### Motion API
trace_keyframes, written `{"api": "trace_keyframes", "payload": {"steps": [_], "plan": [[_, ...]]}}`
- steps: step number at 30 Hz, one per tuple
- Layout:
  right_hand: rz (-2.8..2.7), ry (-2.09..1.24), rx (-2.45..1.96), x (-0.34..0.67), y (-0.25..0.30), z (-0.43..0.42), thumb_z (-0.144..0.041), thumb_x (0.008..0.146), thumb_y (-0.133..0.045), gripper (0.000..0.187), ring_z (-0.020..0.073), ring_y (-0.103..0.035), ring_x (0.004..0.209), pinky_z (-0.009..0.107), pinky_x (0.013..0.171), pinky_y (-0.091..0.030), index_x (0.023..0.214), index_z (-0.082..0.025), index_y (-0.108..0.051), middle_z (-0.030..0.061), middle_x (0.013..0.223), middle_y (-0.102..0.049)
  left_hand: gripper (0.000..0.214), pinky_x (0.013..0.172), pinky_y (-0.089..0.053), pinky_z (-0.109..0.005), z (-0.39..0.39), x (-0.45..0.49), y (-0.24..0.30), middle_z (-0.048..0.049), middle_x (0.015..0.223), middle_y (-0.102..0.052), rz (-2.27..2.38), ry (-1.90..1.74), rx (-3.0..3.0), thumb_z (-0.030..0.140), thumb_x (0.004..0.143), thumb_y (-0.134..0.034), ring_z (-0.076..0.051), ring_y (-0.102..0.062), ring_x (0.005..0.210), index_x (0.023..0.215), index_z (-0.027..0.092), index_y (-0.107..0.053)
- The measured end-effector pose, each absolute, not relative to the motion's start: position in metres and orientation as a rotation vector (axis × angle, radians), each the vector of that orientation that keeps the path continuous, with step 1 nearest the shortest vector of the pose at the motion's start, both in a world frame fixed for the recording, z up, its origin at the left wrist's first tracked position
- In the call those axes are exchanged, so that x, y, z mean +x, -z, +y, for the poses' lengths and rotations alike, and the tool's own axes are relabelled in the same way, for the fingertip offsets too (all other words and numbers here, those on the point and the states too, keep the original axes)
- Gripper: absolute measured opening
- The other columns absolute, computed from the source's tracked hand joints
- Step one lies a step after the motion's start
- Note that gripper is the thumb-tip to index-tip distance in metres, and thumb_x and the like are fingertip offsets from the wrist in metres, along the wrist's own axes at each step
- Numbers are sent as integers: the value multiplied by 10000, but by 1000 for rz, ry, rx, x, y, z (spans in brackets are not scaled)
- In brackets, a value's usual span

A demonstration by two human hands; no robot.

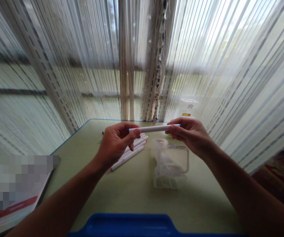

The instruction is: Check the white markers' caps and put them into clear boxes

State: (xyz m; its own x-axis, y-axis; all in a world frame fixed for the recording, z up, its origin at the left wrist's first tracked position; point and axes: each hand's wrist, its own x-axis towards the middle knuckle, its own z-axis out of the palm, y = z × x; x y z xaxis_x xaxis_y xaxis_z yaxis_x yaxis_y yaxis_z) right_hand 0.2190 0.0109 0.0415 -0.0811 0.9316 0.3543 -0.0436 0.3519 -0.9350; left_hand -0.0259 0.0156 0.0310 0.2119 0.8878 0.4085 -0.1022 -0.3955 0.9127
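Observation:
A white marker with blue ends is held level above the table, one end in each hand. My left hand pinches its left end between thumb and fingers. At the other end, my right hand grips it the same way. Below and beside my left hand lie several white markers with coloured ends, side by side and slanting; my hand hides part of them. A clear plastic case stands on the table below my right hand, its inside hard to make out.
The pale green table has a blue rim and a raised blue edge piece at the front. A flat printed item, partly blurred out, lies at left. Behind hang striped curtains. A translucent container stands at the back right.

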Motion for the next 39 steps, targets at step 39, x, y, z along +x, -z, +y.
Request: {"api": "trace_keyframes", "payload": {"steps": [39], "plan": [[-1292, -1177, -752, 221, -44, 10, -209, 736, -628, 230, 129, -601, 508, 227, 451, -410, 876, -146, -800, 119, 703, -769, 202, 420, -470, -240, 20, -29, -33, -90, 716, -738, 586, -1311, 1277, 209, 847, -617, -110, -549, 426, 987, 75, -672]]}}
